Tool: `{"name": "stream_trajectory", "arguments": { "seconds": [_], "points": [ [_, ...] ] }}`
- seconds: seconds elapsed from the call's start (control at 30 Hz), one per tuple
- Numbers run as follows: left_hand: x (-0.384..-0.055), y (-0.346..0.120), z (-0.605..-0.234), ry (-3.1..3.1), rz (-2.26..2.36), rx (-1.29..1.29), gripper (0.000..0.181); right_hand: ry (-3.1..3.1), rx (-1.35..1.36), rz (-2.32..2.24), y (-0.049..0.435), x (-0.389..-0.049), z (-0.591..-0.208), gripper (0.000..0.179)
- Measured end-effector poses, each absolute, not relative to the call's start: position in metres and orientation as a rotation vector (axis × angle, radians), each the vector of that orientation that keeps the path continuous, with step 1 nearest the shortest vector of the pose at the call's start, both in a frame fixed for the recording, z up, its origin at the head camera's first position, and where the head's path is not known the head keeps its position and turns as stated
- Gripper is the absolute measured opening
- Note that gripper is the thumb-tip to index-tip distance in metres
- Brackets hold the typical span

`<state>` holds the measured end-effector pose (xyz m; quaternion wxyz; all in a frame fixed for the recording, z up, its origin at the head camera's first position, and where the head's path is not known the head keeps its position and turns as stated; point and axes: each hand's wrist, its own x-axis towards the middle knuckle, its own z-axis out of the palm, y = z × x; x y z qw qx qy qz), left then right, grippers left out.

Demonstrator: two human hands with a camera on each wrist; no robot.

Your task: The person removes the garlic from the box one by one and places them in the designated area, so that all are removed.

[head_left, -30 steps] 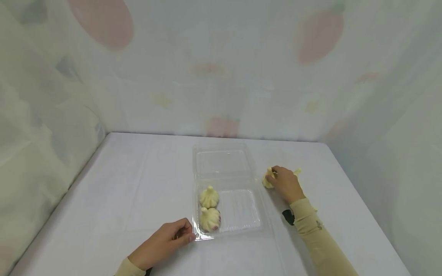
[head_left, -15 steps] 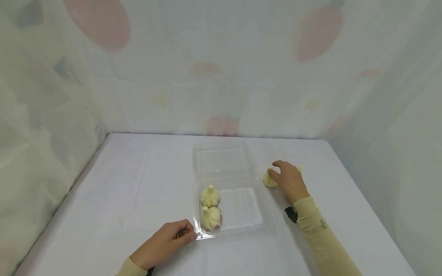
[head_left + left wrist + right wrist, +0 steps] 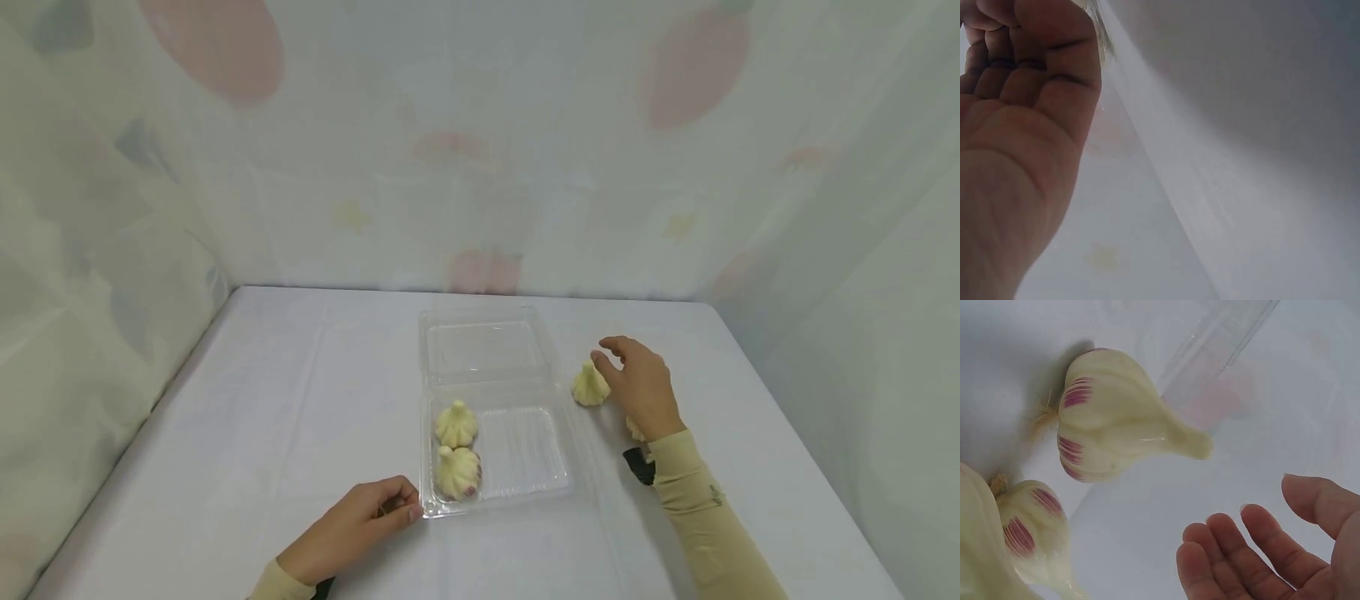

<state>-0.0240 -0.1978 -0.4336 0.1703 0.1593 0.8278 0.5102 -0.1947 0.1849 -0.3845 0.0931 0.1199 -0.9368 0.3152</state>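
Note:
An open clear plastic clamshell box [image 3: 525,454] lies on the table, lid folded back. Two garlic bulbs, a rear one [image 3: 456,425] and a front one [image 3: 458,473], fill its left side, stems up. My left hand [image 3: 363,521] has curled fingers and pinches the box's near left corner; the left wrist view shows mostly its palm [image 3: 1016,137]. Right of the box, a garlic bulb [image 3: 590,386] stands upright on the table. My right hand [image 3: 637,383] hovers just beside it, fingers apart and holding nothing. In the right wrist view, this purple-streaked bulb [image 3: 1110,419] is apart from the fingers [image 3: 1235,544].
More garlic sits under my right forearm, mostly hidden in the head view; one bulb [image 3: 634,430] peeks out there. The right wrist view shows a small bulb [image 3: 1035,531] and a nearer one [image 3: 979,544]. Printed curtains [image 3: 480,167] enclose the white table [image 3: 337,400].
My right hand has drawn off the standing garlic bulb, up and to the right, its fingers spreading. The bulb stays on the table. My left hand stays at the box corner.

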Motion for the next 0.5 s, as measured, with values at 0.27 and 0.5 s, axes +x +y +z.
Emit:
{"name": "stream_trajectory", "arguments": {
  "seconds": [0.27, 0.5],
  "points": [
    [-0.0235, -0.2018, -0.4333, 2.342, 1.453, 0.433, 0.020, -2.752, 0.280, 1.079, 0.1891, -0.1921, -0.3829, 0.038],
    [-0.0218, -0.2026, -0.4336, 2.352, 1.499, 0.469, 0.017, -2.724, 0.272, 1.180, 0.1876, -0.1909, -0.3807, 0.038]
  ]
}}
